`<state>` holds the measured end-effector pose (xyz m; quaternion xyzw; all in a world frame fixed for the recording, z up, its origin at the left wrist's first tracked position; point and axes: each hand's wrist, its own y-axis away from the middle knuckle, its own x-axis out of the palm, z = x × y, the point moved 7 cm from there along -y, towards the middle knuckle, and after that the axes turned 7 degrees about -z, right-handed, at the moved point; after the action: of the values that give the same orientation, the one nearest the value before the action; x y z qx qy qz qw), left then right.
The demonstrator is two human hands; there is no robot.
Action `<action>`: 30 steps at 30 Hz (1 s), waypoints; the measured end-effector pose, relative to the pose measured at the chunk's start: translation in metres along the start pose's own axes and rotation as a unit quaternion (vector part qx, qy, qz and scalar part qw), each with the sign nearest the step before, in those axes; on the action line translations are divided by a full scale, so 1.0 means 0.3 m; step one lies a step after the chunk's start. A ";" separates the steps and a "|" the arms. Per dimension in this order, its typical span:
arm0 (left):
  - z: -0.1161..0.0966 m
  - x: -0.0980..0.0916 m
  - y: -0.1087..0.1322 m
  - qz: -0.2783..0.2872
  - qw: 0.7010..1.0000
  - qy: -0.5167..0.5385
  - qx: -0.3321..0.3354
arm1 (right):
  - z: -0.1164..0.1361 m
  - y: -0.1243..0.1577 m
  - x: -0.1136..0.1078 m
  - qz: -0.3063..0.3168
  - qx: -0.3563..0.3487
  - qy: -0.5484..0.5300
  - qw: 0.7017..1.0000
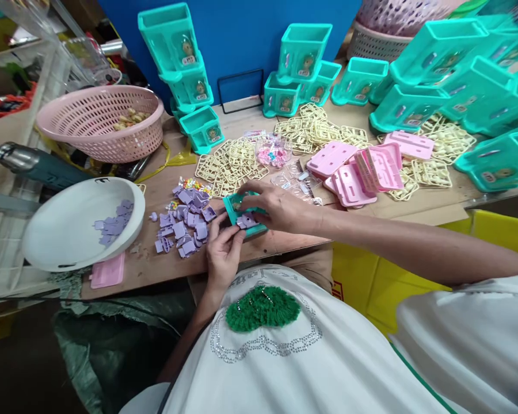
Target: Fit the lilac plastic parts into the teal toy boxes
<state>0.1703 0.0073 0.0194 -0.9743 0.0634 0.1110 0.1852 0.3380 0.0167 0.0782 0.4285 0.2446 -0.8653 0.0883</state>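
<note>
At the table's front edge, a small teal plastic box (255,231) lies tilted, with its open side up. My left hand (223,253) grips its near left side, thumb beside a purple plastic piece (246,221) at the box's opening. From the right, my right hand (282,207) reaches over the box with curled fingers; its thumb and fingertips close around the purple piece. Part of the box is hidden under that hand. Loose purple pieces (180,230) are heaped just left of my hands.
Stacked teal boxes (302,53) line the back and right. Cream part frames (231,164), pink plastic trays (332,158) and small clear bags (274,152) lie beyond my hands. A white bowl (56,224), a pink basket (99,138) and a flask (38,167) stand left.
</note>
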 end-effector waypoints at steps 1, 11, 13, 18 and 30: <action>-0.003 0.006 0.009 -0.017 1.000 0.009 -0.003 | -0.001 0.015 -0.007 -0.016 0.009 0.011 1.000; -0.020 0.029 0.016 -0.002 1.000 0.007 0.025 | 0.084 0.181 -0.040 -0.188 0.035 0.033 0.981; -0.041 0.029 0.011 0.005 0.999 0.000 0.042 | 0.091 0.191 -0.033 -0.200 0.032 0.036 0.979; 0.010 0.059 0.019 0.048 0.988 0.133 -0.056 | 0.108 0.152 -0.014 -0.068 -0.028 0.116 0.991; 0.128 0.096 0.072 0.024 0.968 0.209 -0.140 | -0.033 0.088 0.007 -0.200 0.073 -0.071 0.974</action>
<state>0.1871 -0.0007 -0.0297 -0.9903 0.1082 -0.0825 0.0265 0.3532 -0.0011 0.0623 0.3132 0.2551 -0.9092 -0.1010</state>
